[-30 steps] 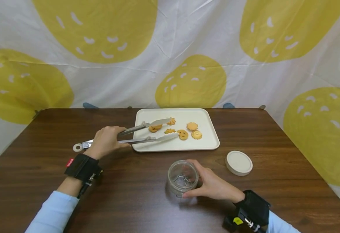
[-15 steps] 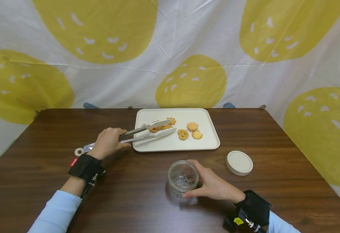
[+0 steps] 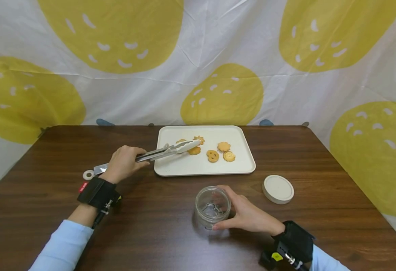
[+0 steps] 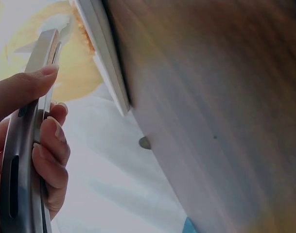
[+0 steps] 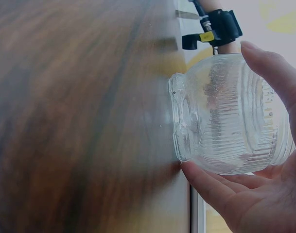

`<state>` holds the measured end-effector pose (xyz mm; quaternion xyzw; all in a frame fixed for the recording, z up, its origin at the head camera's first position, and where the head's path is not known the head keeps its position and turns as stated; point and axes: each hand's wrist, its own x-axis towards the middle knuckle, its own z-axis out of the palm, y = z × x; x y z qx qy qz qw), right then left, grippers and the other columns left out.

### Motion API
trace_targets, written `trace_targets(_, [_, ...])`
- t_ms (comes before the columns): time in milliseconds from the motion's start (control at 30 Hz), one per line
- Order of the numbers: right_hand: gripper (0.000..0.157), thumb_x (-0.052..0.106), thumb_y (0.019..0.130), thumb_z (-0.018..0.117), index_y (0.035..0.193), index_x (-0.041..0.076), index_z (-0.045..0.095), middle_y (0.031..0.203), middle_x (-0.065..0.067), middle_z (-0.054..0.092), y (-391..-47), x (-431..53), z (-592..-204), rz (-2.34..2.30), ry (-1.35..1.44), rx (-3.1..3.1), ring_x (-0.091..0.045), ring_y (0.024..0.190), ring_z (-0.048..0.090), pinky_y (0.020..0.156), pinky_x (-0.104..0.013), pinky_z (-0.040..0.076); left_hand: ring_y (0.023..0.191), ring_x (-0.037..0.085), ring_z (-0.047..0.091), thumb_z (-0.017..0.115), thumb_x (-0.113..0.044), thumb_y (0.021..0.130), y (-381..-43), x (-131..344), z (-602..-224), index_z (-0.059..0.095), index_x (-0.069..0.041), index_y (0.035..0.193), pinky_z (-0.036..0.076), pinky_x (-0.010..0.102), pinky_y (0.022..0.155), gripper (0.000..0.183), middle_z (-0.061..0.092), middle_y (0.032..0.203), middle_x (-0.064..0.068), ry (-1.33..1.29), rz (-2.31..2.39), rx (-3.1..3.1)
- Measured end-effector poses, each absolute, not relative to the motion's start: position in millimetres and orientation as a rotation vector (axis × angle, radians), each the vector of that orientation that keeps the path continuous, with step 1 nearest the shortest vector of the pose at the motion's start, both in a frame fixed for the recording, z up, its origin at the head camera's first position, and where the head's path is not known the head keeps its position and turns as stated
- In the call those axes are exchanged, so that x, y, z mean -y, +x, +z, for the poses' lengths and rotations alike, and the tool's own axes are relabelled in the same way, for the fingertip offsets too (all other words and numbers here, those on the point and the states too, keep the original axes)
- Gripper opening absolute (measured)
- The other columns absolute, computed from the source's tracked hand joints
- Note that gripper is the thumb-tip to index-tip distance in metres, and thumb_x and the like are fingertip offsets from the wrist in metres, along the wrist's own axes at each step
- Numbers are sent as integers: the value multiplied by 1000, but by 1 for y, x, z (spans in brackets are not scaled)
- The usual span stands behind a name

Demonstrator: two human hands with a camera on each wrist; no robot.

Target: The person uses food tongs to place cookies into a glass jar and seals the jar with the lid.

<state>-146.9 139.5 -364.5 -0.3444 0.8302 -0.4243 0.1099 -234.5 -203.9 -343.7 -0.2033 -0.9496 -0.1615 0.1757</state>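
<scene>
My left hand point(image 3: 123, 164) grips metal tongs point(image 3: 158, 153) with pale tips, its thumb and fingers pressing the two arms nearly together. The tips lie over the left half of a white tray point(image 3: 204, 171), among cookies. One flower-shaped cookie point(image 3: 194, 151) is just below the tips, another cookie point(image 3: 181, 141) is partly hidden behind them. Whether anything is pinched between the tips, I cannot tell. My right hand point(image 3: 250, 215) holds a clear glass jar point(image 3: 213, 207) around its right side. The jar stands upright on the table without a lid, and its ribbed wall point(image 5: 230, 116) shows in the right wrist view.
On the tray's right lie a pretzel-shaped cookie point(image 3: 213, 156) and two round scalloped ones point(image 3: 223, 146). A white lid point(image 3: 278, 189) rests on the brown table point(image 3: 143, 233), right of the jar. Behind the table hangs a patterned cloth point(image 3: 150, 98).
The tongs have gone from spread wide to nearly closed, and their lower arm has swung up toward the other. A cookie near the tips has shifted slightly. The right hand and jar stay put.
</scene>
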Motion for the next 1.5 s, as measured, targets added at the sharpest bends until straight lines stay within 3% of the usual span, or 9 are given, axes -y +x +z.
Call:
trace_targets(267, [75,18,69,77,128,7,32,118,-13,53,-138,-133,-347,-1269,-1005,-2418,-28,108,50,86,-43,41,60,19,54,75,-18,70,-233,206,-334,68,0,90,42,36,56,28,65,76,11,-617,-543,2683])
trace_targets(500, [76,27,69,76,129,13,32,120,-7,53,-142,-136,-353,-1261,-1003,-2416,-23,109,50,86,-39,41,64,17,56,81,-23,61,-235,204,-339,68,2,91,44,34,60,42,66,79,11,-722,-605,2712])
trace_targets(700, [74,13,68,77,127,4,33,118,-15,53,-134,-130,-336,-1270,-991,-2401,-30,108,50,86,-44,41,68,18,55,82,-30,58,-237,195,-345,67,1,96,44,36,63,52,66,82,9,-725,-599,2790])
trace_targets(800, [75,14,68,77,128,4,33,118,-15,53,-135,-132,-341,-1278,-1008,-2399,-31,108,50,86,-44,41,73,20,57,82,-32,58,-236,191,-347,66,2,99,45,37,68,56,66,87,11,-712,-609,2826])
trace_targets(1033, [78,27,68,77,130,17,31,120,-4,53,-145,-139,-362,-1260,-986,-2422,-20,109,50,87,-39,41,83,24,59,81,-33,60,-238,185,-351,63,4,107,45,41,74,62,65,96,15,-689,-618,2866])
trace_targets(1167, [77,23,68,77,130,14,31,120,-8,53,-144,-138,-358,-1270,-985,-2413,-24,109,50,86,-40,41,87,27,59,81,-35,59,-239,185,-351,62,3,107,45,42,77,64,65,98,16,-675,-613,2852])
trace_targets(1333, [76,16,68,77,129,6,32,119,-14,52,-137,-135,-346,-1288,-988,-2395,-30,109,49,85,-43,42,82,25,60,82,-34,58,-239,191,-351,64,2,104,45,41,72,61,65,94,14,-657,-620,2800])
trace_targets(1500, [77,27,68,77,130,13,32,120,-8,53,-142,-138,-356,-1250,-995,-2430,-24,109,49,86,-39,41,76,25,59,83,-33,57,-240,199,-349,63,3,104,45,40,68,62,66,92,16,-624,-624,2760])
